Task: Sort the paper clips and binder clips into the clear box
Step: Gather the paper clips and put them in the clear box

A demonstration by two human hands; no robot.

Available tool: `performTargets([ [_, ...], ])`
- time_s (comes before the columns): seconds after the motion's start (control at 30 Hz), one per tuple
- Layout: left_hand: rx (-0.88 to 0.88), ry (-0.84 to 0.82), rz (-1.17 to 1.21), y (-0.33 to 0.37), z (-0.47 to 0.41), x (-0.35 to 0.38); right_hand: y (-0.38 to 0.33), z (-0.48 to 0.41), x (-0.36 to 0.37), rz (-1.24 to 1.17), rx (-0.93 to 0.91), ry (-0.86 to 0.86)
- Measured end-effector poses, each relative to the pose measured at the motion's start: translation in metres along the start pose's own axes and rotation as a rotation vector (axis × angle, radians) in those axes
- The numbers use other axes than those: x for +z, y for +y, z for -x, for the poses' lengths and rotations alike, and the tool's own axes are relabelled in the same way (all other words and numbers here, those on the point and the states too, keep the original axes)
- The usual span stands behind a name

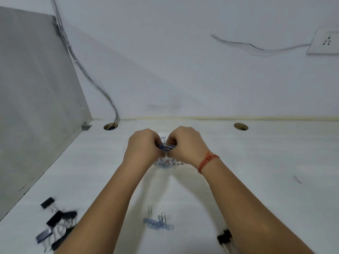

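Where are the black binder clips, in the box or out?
Out, those in view. The binder clips lie on the desk at lower left, a lone binder clip at lower right, all apart from the clear box.

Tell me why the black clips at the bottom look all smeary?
Head view: motion blur smears the black metal binder clips at lower left and the loose blue wire paper clips; the left hand and right hand, gripping a blue clip bunch, look sharper; the wide lens tilts the grey side panel.
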State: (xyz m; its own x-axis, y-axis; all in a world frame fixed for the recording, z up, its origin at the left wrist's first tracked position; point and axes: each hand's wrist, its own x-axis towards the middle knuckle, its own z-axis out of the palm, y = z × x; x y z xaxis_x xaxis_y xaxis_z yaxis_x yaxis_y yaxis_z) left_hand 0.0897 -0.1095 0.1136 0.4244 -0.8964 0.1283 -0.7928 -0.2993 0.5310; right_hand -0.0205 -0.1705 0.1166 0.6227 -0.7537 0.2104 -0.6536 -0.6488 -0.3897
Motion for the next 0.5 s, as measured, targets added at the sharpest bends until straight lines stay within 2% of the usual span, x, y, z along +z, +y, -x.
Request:
performTargets([
  [0.2, -0.011, -0.023, -0.014, 0.006, -0.080, 0.007, 0.018, -0.079, 0.001, 0.022, 0.104, -0.041],
  [0.3, -0.105, -0.167, -0.003, -0.002, -0.107, 0.029, 0.032, -0.102, 0.019, 0.036, 0.207, -0.233],
  [0.4, -0.188, -0.309, -0.004, -0.012, -0.118, 0.044, 0.045, -0.110, 0.034, 0.026, 0.232, -0.452],
  [0.5, -0.216, -0.335, 0.041, -0.019, -0.123, 0.050, 0.052, -0.112, 0.042, -0.036, 0.274, -0.414],
])
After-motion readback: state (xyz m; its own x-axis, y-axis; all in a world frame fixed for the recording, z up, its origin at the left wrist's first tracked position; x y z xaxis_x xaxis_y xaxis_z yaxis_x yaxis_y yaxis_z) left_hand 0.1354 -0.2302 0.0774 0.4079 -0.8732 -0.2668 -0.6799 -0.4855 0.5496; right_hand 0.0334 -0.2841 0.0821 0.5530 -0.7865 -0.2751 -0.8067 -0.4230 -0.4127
